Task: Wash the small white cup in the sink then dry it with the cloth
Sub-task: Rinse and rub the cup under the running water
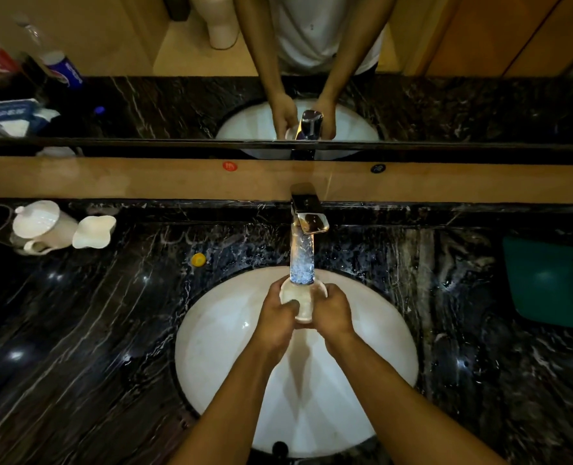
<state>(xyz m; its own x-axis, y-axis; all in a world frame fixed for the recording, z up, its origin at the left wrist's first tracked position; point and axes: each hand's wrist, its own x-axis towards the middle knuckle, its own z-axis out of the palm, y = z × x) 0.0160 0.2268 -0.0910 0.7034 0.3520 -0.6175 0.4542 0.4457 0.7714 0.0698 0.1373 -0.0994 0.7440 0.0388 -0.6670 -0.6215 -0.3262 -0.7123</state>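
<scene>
Both forearms reach from 6 o'clock over the white sink (211, 347), where the left hand (276, 317) and right hand (333, 313) each close their grip round the small white cup (303, 305), held mouth-up at centre, evidently so the stream fills it. The tap (306, 223) at 12 o'clock crowds the cup's far rim, while the basin leaves room either side. On the dark desk (110, 330), a green cloth (547, 283) lies at 3 o'clock, well apart.
</scene>
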